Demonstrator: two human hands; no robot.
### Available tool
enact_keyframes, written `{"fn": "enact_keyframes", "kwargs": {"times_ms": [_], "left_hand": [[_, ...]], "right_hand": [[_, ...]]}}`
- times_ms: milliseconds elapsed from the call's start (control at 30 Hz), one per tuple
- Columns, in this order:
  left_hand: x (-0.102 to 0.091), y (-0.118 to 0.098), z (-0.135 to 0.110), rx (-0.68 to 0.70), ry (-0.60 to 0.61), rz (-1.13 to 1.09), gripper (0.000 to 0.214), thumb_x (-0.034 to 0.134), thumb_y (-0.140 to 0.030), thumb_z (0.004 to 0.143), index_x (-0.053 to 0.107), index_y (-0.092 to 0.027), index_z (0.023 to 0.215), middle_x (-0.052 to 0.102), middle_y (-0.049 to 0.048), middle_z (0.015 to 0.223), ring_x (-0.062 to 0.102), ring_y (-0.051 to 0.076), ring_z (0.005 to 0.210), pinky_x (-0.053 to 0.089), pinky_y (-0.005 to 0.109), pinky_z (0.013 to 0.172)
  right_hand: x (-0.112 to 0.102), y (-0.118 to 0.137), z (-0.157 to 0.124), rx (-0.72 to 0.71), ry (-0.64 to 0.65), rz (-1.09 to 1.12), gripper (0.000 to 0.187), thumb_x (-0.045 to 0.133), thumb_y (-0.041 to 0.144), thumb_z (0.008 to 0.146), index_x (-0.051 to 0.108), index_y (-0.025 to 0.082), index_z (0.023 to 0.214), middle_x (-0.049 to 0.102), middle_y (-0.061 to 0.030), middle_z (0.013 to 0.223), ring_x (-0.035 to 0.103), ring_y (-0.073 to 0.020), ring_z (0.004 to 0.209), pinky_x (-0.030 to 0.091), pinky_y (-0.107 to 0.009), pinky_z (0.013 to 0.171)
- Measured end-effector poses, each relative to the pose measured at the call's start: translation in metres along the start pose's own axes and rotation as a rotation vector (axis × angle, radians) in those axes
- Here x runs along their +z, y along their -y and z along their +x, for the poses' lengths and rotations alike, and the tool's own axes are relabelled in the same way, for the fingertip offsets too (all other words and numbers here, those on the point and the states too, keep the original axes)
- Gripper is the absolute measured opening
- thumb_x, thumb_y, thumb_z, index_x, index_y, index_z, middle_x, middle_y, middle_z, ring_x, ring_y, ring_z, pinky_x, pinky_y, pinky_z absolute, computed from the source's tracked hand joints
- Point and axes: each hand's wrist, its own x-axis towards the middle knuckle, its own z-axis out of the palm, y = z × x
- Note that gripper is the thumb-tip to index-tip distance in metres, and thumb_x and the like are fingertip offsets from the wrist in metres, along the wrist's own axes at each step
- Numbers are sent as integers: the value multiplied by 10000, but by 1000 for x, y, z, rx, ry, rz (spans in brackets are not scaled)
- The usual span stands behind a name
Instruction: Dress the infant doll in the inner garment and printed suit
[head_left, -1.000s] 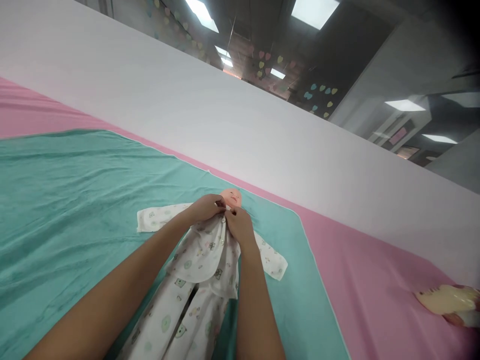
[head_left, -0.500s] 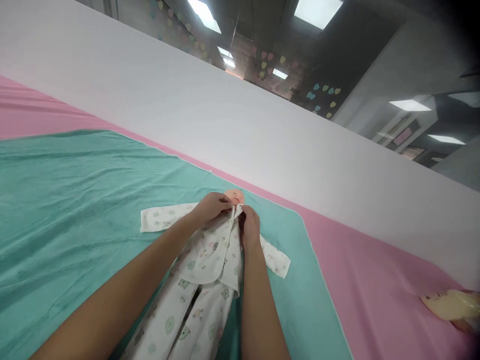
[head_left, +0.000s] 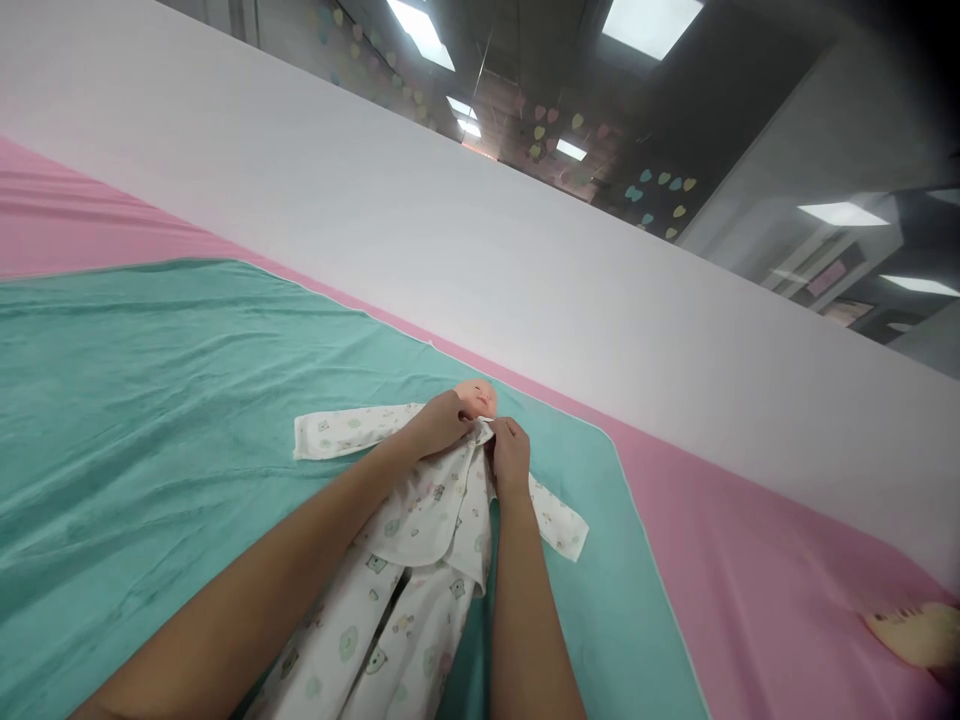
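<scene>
A baby doll [head_left: 484, 395] lies on its back, dressed in a white pajama top [head_left: 427, 510] printed with small animals, and matching pajama pants [head_left: 352, 640]. My left hand [head_left: 442, 422] is closed at the left side of the collar, just under the doll's chin. Opposite it, my right hand [head_left: 512, 452] pinches the collar's right side. The collar edges meet between my fingertips. Both sleeves stretch outward, the left one nearly straight and the right one angled down. My fingers hide part of the neckline.
A teal blanket [head_left: 150, 400] with some wrinkles lies under the doll, over a pink sheet [head_left: 750, 560]. Behind stands a low white wall [head_left: 420, 240], with glass and heart stickers above. A yellowish object [head_left: 915, 632] lies at the right edge, partly cut off.
The whole view has shifted slightly, so the doll appears a little farther right. My hands stay at the collar, with more of the doll's face showing and the collar edges closer together.
</scene>
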Motion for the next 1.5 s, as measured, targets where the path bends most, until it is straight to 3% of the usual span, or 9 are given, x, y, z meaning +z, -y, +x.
{"fn": "enact_keyframes", "kwargs": {"times_ms": [133, 267, 367, 700, 933, 1067, 1233, 1333, 1500], "left_hand": [[-6, -1, -1, 15, 49, 67, 290, 486, -212, 728, 457, -210, 439, 515, 16, 504, 483, 170, 540, 295, 282, 520], [-6, -1, -1, -79, -42, -29, 166, 503, -270, 741, 559, -200, 602, 626, 27, 683, 527, 169, 619, 330, 269, 546], [-2, -2, 0, -110, -55, -54, 238, 466, -288, 757, 519, -193, 545, 572, 15, 590, 484, 153, 565, 298, 269, 515], [-1, 3, 2, -159, -26, -181, 171, 481, -260, 718, 547, -188, 578, 612, 0, 634, 521, 149, 608, 336, 253, 527], [-1, 5, 1, -155, -33, -187, 126, 502, -291, 748, 573, -194, 710, 641, 6, 725, 571, 169, 682, 376, 257, 577], [-3, 1, -2, -153, 9, -240, 178, 483, -356, 798, 572, -202, 800, 656, 16, 798, 590, 170, 715, 399, 249, 593], [-2, 0, -3, -204, 2, -210, 199, 520, -301, 770, 573, -195, 930, 662, 35, 878, 600, 172, 768, 406, 240, 610], [-2, 3, -1, -214, -26, -128, 217, 526, -260, 748, 578, -189, 947, 657, 46, 915, 596, 189, 810, 406, 254, 638], [-2, 9, 2, -167, -17, -106, 194, 526, -271, 768, 592, -188, 930, 661, 41, 898, 602, 193, 826, 423, 262, 682]], "right_hand": [[1, -2, 2, -20, 1, -50, 177, 510, 283, 678, 414, 201, 554, 388, 50, 547, 347, -103, 537, 289, -235, 490], [2, -1, 1, -35, 43, -5, 143, 554, 334, 680, 532, 192, 675, 459, 43, 575, 392, -107, 536, 329, -229, 507], [4, -4, 0, -45, 68, 18, 215, 574, 390, 691, 588, 191, 769, 531, 30, 619, 427, -114, 556, 353, -234, 535], [-1, -11, 1, -131, 158, 69, 215, 636, 384, 680, 620, 180, 747, 587, 17, 698, 484, -118, 639, 384, -245, 615], [-4, -6, 0, -121, 235, 107, 188, 677, 358, 663, 678, 201, 767, 660, -26, 873, 573, -174, 815, 430, -298, 752], [-4, 4, -4, -197, 326, 11, 160, 645, 366, 693, 699, 216, 704, 642, -35, 1024, 556, -199, 966, 409, -313, 857], [-5, 6, -5, -98, 297, 103, 270, 581, 418, 726, 671, 184, 627, 642, -44, 1027, 548, -155, 771, 422, -279, 689], [-4, -1, -2, 33, 215, 174, 259, 590, 420, 714, 641, 171, 662, 655, -34, 853, 459, -107, 592, 371, -248, 564], [-2, -8, 4, -1, 227, 157, 268, 653, 385, 648, 623, 177, 815, 622, -9, 759, 480, -113, 617, 377, -226, 562]]}}
